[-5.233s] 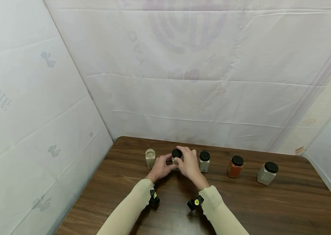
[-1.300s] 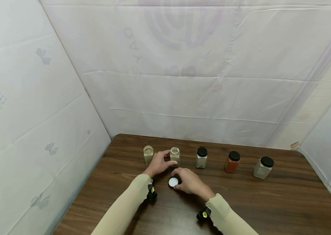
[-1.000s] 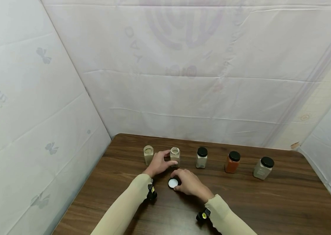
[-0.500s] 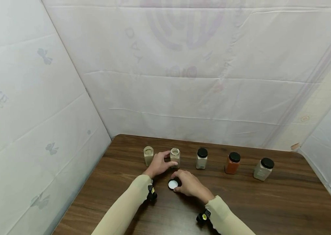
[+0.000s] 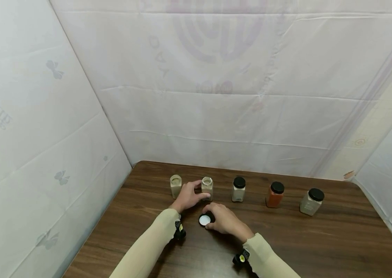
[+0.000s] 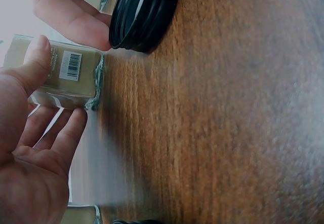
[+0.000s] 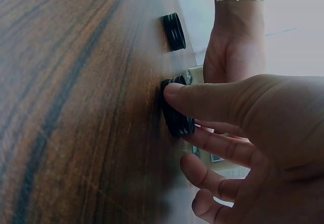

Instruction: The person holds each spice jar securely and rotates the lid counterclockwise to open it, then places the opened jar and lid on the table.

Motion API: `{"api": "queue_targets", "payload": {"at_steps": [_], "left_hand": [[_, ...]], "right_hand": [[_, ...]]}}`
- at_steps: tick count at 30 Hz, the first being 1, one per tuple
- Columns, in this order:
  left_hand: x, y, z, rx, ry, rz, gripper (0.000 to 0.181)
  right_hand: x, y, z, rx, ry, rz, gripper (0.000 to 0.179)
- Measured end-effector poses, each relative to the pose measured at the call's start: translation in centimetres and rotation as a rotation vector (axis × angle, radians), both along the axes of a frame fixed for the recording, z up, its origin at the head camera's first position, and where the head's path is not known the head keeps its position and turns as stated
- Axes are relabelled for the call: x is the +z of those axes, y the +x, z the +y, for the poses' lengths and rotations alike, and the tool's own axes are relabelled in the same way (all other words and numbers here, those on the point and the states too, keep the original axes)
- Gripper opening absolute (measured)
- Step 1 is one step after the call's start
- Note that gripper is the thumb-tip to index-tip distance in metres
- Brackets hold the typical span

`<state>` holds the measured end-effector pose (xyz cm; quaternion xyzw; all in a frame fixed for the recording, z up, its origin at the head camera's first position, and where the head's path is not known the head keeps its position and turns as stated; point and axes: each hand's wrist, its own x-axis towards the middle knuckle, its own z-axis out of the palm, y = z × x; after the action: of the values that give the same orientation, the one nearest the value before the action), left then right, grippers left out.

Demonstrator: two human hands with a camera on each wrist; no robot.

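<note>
My left hand (image 5: 187,197) holds an upright, uncapped glass spice jar (image 5: 207,185) of pale powder, thumb on one side and fingers on the other. In the left wrist view a barcode label shows on this jar (image 6: 83,71). Nearer to me, my right hand (image 5: 225,219) pinches a black screw lid (image 5: 204,220) between thumb and fingers, its white inside facing up. The right wrist view shows this lid (image 7: 177,110) right at the tabletop, with a second black lid (image 7: 174,31) lying beyond it. The left forearm hides that second lid from the head view.
Another uncapped jar (image 5: 176,187) stands left of my left hand. To the right are three black-lidded jars: one pale (image 5: 238,190), one orange-red (image 5: 275,195), one greyish (image 5: 311,202). White printed sheeting (image 5: 196,127) rises behind the brown wooden table (image 5: 321,247).
Five seconds ago both hands were at the jar with its lid on. The right hand has since brought the lid off and down towards me; over the last second both hands stay nearly still.
</note>
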<state>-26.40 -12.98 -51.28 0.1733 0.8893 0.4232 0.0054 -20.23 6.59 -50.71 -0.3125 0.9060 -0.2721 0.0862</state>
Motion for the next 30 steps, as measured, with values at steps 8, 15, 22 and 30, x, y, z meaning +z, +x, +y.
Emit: {"api": "queue_targets", "payload": {"at_steps": [8, 15, 22, 30], "left_hand": [[0.0, 0.0, 0.1, 0.003, -0.01, 0.001, 0.06], [-0.1, 0.2, 0.1, 0.006, -0.019, 0.003, 0.059], [0.1, 0.4, -0.1, -0.003, -0.001, 0.013, 0.054], [0.3, 0.6, 0.0, -0.004, 0.007, 0.019, 0.052]], "right_hand": [[-0.1, 0.0, 0.0, 0.003, 0.0, -0.008, 0.041], [0.0, 0.2, 0.3, 0.014, -0.002, 0.043, 0.043], [0.6, 0.5, 0.9, -0.006, -0.021, 0.097, 0.037], [1.3, 0.4, 1.3, -0.027, -0.021, 0.106, 0.039]]}}
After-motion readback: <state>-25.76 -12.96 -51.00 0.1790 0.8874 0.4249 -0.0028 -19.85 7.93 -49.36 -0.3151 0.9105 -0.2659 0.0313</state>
